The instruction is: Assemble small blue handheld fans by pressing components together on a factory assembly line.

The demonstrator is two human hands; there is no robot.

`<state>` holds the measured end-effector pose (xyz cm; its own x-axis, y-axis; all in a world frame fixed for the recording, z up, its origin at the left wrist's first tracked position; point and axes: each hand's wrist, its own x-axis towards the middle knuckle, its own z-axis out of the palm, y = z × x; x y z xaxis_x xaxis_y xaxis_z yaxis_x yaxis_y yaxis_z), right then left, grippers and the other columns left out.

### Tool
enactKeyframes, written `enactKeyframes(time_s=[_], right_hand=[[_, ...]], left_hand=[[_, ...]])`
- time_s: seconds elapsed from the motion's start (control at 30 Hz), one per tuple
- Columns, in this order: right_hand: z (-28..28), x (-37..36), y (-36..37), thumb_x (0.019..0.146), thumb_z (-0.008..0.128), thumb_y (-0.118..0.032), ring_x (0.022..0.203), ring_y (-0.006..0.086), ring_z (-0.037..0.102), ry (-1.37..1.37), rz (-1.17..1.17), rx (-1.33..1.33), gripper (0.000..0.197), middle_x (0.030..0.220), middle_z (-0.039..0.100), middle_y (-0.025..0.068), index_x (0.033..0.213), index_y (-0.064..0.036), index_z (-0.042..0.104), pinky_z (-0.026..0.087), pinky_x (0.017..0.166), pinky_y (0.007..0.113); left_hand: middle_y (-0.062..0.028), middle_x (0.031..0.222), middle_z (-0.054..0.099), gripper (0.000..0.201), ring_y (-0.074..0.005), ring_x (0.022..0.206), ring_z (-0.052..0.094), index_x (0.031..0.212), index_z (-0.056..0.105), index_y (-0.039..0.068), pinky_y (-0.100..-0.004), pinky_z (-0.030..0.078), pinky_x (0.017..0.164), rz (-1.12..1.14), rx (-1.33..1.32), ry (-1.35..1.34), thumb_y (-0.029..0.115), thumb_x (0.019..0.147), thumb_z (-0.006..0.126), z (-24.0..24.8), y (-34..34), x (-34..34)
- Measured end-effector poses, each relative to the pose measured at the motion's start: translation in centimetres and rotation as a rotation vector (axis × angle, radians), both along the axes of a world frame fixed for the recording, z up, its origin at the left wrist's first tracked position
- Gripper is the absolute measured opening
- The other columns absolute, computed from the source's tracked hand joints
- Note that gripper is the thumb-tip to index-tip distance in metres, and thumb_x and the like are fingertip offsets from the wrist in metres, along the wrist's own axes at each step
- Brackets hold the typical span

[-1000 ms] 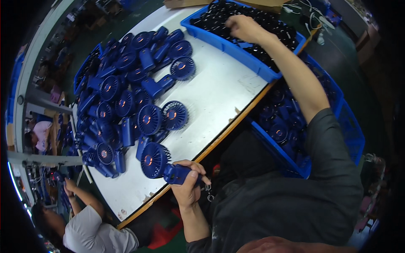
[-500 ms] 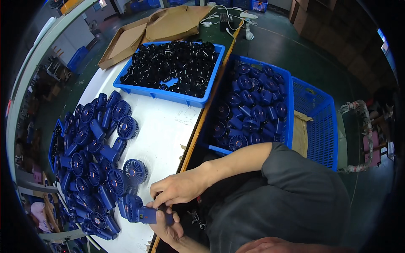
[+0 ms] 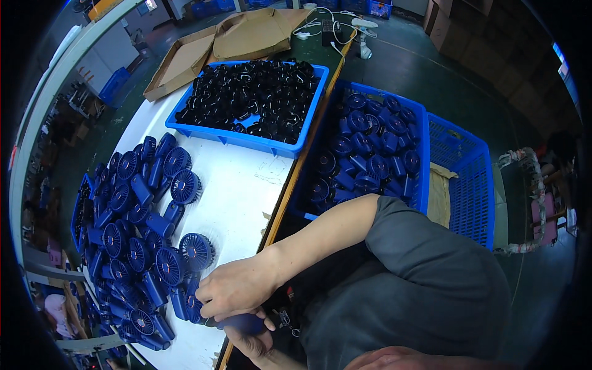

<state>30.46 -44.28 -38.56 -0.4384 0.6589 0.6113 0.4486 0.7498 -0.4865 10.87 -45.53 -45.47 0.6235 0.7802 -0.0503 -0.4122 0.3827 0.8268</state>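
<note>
At the table's front edge my left hand (image 3: 254, 345) holds a dark blue handheld fan (image 3: 246, 322) from below, its fingers wrapped round the handle. My right hand (image 3: 237, 288) lies over the same fan with curled fingers, hiding most of it. Whether a small part is pinched under those fingers cannot be seen. Just left of my hands spreads a heap of similar blue handheld fans (image 3: 140, 254), piled loosely on the white tabletop. The nearest loose fan (image 3: 197, 251) lies beside my right hand.
A blue tray (image 3: 237, 140) full of small glossy black parts stands on the table (image 3: 246, 179). Flattened cardboard (image 3: 253, 37) and white cables (image 3: 320, 28) lie behind it. To the right are a blue crate (image 3: 424, 154) of fans and a slatted blue basket (image 3: 472, 197).
My right hand has moved left and down over the fan, now covering its handle more. The fan has turned in my left hand. The heap looks unchanged.
</note>
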Motion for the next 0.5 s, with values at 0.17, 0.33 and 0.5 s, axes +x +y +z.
enactKeyframes(time_s=[0.17,0.33,0.5], right_hand=[[-1.5,-1.1,-0.3,0.084,0.068,-0.023,0.094,0.0309,0.059,-0.103,-0.142,0.068,0.020,0.095,0.059,0.0155,0.089,-0.0036,0.066,0.050,0.073,0.041],[-1.8,-1.7,-1.7,0.083,0.069,-0.024,0.109,0.0281,0.053,-0.079,-0.215,-0.015,0.033,0.111,0.056,0.0155,0.108,-0.0036,0.062,0.050,0.079,0.038],[-2.8,-2.7,-3.1,0.078,0.074,-0.028,0.108,0.0283,0.050,-0.080,-0.387,-0.002,0.045,0.109,0.056,0.0148,0.115,-0.0052,0.061,0.046,0.082,0.039]], left_hand=[[-0.0137,0.102,0.062,0.074,-0.0219,0.084,0.065,0.133,0.045,0.008,-0.0308,0.052,0.040,0.220,-0.215,0.045,0.072,0.094,0.040,1.7,-0.2,1.8],[-0.0125,0.127,0.055,0.075,-0.0222,0.110,0.060,0.137,0.044,0.008,-0.0379,0.056,0.075,0.369,-0.371,0.018,0.070,0.095,0.042,2.3,0.2,3.3],[-0.0100,0.137,0.049,0.067,-0.0214,0.130,0.047,0.140,0.042,0.007,-0.0360,0.037,0.110,0.258,-0.369,-0.053,0.060,0.098,0.042,2.5,-0.3,4.3]])
